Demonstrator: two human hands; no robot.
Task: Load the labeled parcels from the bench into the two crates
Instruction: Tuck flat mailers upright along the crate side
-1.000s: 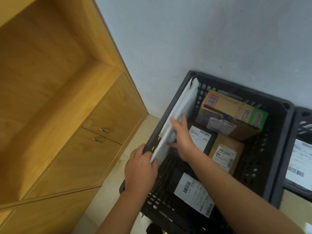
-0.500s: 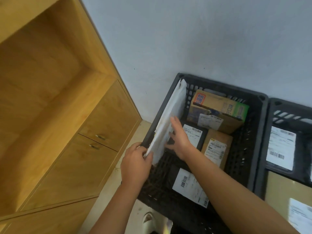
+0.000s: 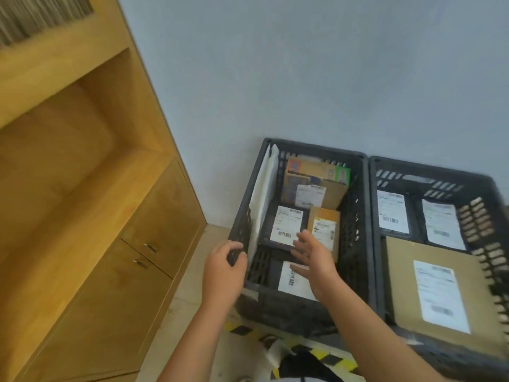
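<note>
Both my hands have let go of the white flat parcel (image 3: 264,199) since a sec ago; back then they were pushing it in.

Now from the left. The wood cupboard (image 3: 154,244) stands beside the crates & has no part in this.

My left hand (image 3: 223,271) has its fingers curled over the near corner of the left crate (image 3: 311,153). I think that's to stop the crate sliding while I pack.

Next, the white flat parcel stands on its thin edge & leans on the crate's left wall. It's thin, so put that way it takes less room & the floor stays free for boxes.

Beside it lies a black parcel (image 3: 286,224) w/ its label up, then a small brown box (image 3: 325,230). A bigger cardboard box (image 3: 316,186) sits at the back. A near black parcel (image 3: 293,279) lies at the front end. Labels face up so they can be read, I guess.

My right hand (image 3: 314,267) hangs above these, fingers spread & straight, holding nothing. It's prob. free to go get more.

The right crate (image 3: 429,176) sits tight by the left one. It has two dark parcels (image 3: 391,213) at the back & a big brown parcel (image 3: 440,288) in front.

I can't see the bench, so idk how many parcels are left.
</note>
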